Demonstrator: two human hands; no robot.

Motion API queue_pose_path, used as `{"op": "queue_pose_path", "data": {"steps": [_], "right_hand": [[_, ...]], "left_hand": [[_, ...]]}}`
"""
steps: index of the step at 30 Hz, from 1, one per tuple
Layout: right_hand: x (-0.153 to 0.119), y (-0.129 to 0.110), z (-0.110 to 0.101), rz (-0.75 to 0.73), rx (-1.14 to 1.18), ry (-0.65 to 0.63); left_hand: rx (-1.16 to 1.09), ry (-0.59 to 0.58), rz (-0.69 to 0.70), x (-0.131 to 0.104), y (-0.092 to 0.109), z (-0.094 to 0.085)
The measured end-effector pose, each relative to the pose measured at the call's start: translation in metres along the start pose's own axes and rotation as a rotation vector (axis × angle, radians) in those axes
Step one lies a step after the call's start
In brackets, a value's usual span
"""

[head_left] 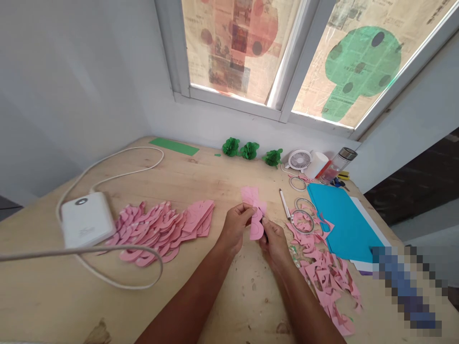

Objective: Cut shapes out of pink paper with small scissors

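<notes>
A pink paper piece (256, 228) with a scalloped cut edge is pinched in my left hand (234, 224), its upper part reaching past the fingertips. Close against the paper's right side, my right hand (277, 241) is closed round a pair of small dark scissors (265, 233), mostly hidden by the fingers. To the left of my hands lies a heap of cut pink paper shapes (158, 229), with uncut marked pink sheets (199, 217) at its right end. Pink paper scraps (328, 272) are strewn to the right of my right forearm.
A white power bank-like box (88, 217) with a looping cable (118, 286) is at left. Three green paper ornaments (249, 150) stand along the wall. A small fan (300, 159), glass bottle (339, 165), blue sheets (344, 220), pen (284, 203) and tape rings (301, 221) are at right.
</notes>
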State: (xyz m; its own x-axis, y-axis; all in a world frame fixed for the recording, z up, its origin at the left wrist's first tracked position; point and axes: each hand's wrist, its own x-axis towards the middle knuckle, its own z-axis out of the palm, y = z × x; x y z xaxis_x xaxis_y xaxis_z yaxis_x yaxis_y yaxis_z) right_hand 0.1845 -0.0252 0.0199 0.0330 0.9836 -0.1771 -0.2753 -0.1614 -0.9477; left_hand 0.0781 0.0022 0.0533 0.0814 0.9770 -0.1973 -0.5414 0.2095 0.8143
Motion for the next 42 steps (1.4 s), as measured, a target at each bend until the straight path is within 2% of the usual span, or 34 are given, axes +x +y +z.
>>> {"op": "queue_pose_path", "data": {"steps": [8, 19, 34, 42], "right_hand": [[-0.0002, 0.0003, 0.0013, -0.006, 0.054, -0.016], [-0.0009, 0.0000, 0.0015, -0.014, -0.016, 0.006], [-0.0008, 0.0000, 0.0020, 0.001, -0.016, -0.001], [-0.0026, -0.0013, 0.0033, -0.004, 0.001, -0.002]], "left_hand": [[-0.016, -0.004, 0.000, -0.0004, -0.0021, 0.0013], [-0.013, 0.002, 0.001, -0.0007, -0.0037, 0.0016], [0.008, 0.042, 0.037, -0.0016, 0.0008, 0.0019], [-0.020, 0.024, 0.028, -0.0004, -0.0014, 0.0017]]}}
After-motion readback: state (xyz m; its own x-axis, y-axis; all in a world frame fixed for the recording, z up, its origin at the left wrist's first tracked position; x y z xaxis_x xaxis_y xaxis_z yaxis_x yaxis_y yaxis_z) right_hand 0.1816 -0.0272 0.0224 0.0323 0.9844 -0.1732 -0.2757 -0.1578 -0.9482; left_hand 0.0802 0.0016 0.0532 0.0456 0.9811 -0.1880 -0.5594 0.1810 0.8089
